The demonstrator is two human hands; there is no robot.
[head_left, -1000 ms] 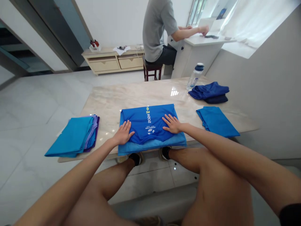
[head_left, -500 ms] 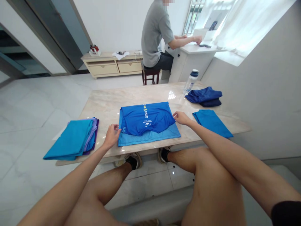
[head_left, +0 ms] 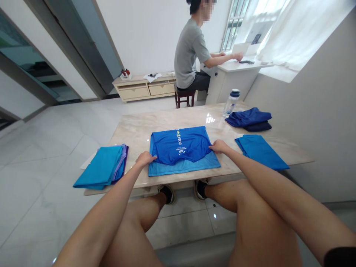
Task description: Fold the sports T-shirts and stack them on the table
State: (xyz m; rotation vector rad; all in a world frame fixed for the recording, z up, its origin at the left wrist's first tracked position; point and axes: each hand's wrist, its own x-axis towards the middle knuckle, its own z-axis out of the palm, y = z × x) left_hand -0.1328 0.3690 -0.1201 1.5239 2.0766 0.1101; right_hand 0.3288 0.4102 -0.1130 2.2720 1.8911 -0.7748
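A blue T-shirt [head_left: 180,146] lies flat on the marble table, its darker upper part folded over a lighter blue lower layer, with a yellow and white "2024" print showing upside down. My left hand [head_left: 145,158] grips the shirt's left edge near the front. My right hand [head_left: 219,147] pinches the right side of the folded layer. A teal and purple stack of folded cloth [head_left: 100,172] lies left of my left hand. A folded teal shirt [head_left: 260,152] lies to the right of my right hand.
The marble table [head_left: 167,124] also bears crumpled navy garments [head_left: 248,119] and a water bottle [head_left: 231,104] at the back right. Beyond it, a seated person [head_left: 190,55] works at a white desk [head_left: 236,72]. A low cabinet [head_left: 144,89] stands by the wall.
Both hands have moved from lying flat on the shirt out to its edges and taken hold there. The shirt's darker upper layer has shifted, and the view has tilted slightly.
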